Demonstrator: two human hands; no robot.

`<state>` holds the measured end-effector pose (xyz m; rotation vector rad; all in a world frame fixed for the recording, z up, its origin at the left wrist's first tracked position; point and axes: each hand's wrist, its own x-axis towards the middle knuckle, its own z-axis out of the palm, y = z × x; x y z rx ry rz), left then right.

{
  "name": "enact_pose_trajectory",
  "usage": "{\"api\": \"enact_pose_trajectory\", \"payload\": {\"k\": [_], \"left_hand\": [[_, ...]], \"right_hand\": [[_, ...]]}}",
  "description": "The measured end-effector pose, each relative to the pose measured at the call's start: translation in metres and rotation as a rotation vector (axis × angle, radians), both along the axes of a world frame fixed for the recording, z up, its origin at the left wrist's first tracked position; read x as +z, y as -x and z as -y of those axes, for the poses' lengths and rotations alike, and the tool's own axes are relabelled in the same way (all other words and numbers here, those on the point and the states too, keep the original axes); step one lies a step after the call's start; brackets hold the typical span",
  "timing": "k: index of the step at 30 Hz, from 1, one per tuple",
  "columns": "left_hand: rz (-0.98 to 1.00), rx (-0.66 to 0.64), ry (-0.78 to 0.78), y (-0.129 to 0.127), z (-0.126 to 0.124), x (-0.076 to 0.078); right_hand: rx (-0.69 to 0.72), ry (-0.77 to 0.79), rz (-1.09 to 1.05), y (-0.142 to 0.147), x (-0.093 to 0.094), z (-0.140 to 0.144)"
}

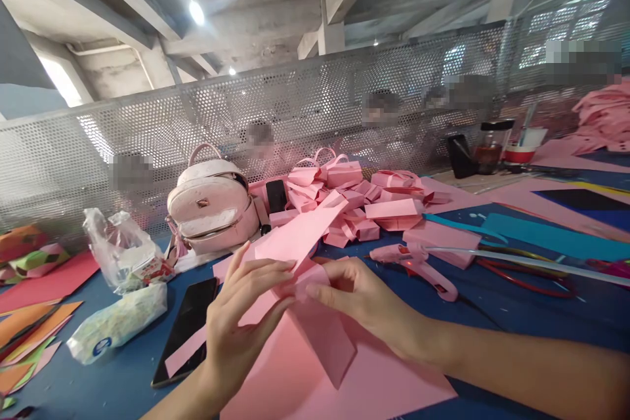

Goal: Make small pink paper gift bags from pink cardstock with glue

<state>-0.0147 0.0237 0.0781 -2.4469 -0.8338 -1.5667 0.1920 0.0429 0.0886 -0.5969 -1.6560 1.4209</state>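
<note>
Between my two hands is a folded piece of pink paper (pixel 322 335), raised over a larger flat pink sheet (pixel 394 380). My left hand (pixel 251 312) pinches its left side with thumb and fingers, while the upper fingers stretch along a long flap. My right hand (pixel 357 289) grips a curled part of the same paper from the right. Beyond my right hand lies a pink hot glue gun (pixel 413 262) with a small red light on. A dark phone (pixel 189 321) with a pink paper strip (pixel 186 351) across it rests left of my left hand.
Behind my hands sits a pile of folded pink paper pieces (pixel 344 174), beside a pale pink backpack (pixel 211 203). A tissue pack (pixel 118 321) and plastic bag (pixel 115 249) lie left. Blue paper (pixel 556 236) and a glue stick (pixel 536 262) are right. A perforated metal partition (pixel 305 111) borders the table.
</note>
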Motion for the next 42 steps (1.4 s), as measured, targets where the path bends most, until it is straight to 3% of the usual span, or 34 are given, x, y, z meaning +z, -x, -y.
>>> {"api": "enact_pose_trajectory", "payload": {"k": [8, 14, 18, 27, 35, 42], "left_hand": [[-0.076, 0.098, 0.012, 0.007, -0.001, 0.009], [-0.369, 0.123, -0.040, 0.023, -0.006, 0.037], [-0.424, 0.114, -0.068, 0.029, -0.005, 0.048], [-0.478, -0.105, 0.144, 0.023, -0.002, 0.052], [-0.466, -0.152, 0.216, 0.022, 0.004, 0.054], [-0.486, -0.097, 0.403, 0.030, -0.007, 0.038]], "right_hand": [[0.025, -0.114, 0.078, -0.002, 0.002, 0.000], [-0.058, -0.189, 0.167, -0.009, 0.010, -0.010], [-0.059, -0.263, 0.258, -0.011, 0.018, -0.009], [0.013, -0.234, 0.270, -0.012, 0.018, -0.005], [0.044, -0.204, 0.239, -0.013, 0.019, -0.006], [0.073, -0.256, 0.260, -0.015, 0.020, -0.007]]}}
